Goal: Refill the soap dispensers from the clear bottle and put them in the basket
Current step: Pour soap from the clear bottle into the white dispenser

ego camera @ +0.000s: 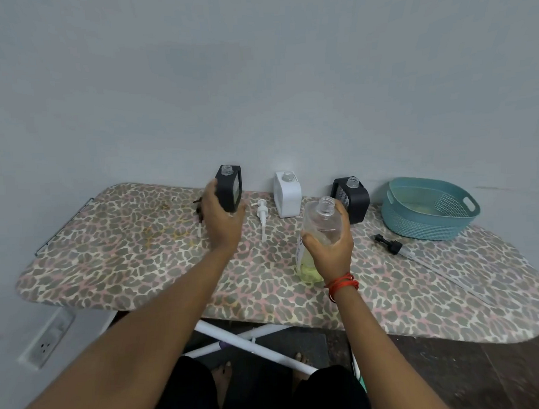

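Three dispensers: all stand uncapped, necks open, in a row along the far edge of the board [124, 241], close to the wall [256, 81].
left hand [222, 220]: fingers and thumb clamped round the lower half of the left black dispenser [229, 187], which leans slightly; whether its base touches the board cannot be told.
right hand [330, 251]: wrapped round the middle of the clear bottle [321, 223], thumb on the near side, a red thread [341, 283] on the wrist.
clear bottle: capless, held over the front middle of the board, neck tipped up and away, a little yellowish liquid pooled at its low end.
white dispenser [288, 194]: upright between the two black ones, behind the bottle.
right black dispenser [353, 199]: upright, just past the bottle's neck, near the basket.
basket [417, 225]: teal, on the board's far right end, nothing bottle-like inside.
white pump [262, 214]: lying on the board between the left black dispenser and the white one.
black pump [390, 245]: lying in front of the basket, its clear tube pointing toward the near right edge.
dark pump [198, 207]: partly hidden behind the left hand, pale tube showing.
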{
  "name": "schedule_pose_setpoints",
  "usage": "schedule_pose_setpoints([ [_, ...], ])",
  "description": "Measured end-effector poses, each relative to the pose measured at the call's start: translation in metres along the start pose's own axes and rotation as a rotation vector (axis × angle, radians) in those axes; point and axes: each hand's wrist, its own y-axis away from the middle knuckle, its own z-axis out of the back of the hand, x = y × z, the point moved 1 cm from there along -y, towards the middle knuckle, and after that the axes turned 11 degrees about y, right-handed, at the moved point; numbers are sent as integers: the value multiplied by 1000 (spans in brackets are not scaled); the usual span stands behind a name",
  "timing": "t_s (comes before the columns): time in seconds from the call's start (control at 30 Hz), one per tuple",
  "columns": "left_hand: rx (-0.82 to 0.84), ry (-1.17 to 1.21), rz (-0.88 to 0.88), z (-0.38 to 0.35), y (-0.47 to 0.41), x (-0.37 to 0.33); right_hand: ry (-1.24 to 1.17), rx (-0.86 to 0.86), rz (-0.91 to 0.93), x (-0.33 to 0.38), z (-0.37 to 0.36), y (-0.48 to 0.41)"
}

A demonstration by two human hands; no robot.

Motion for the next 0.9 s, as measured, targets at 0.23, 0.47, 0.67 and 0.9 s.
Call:
schedule_pose_setpoints([
  [0.23, 494, -108, 69, -48, 1, -26, 2, -2, 10, 6, 1, 2],
  [0.47, 713, -277, 175, -90, -40, -13, -6, -13, 40, -8, -1, -4],
  [0.67, 658, -253, 91, -96, -41, -2, -16, -27, 64, -11, -3, -4],
  [0.9, 575, -163, 43, -87, -31, -10, -9, -22, 58, -15, -3, -3],
])
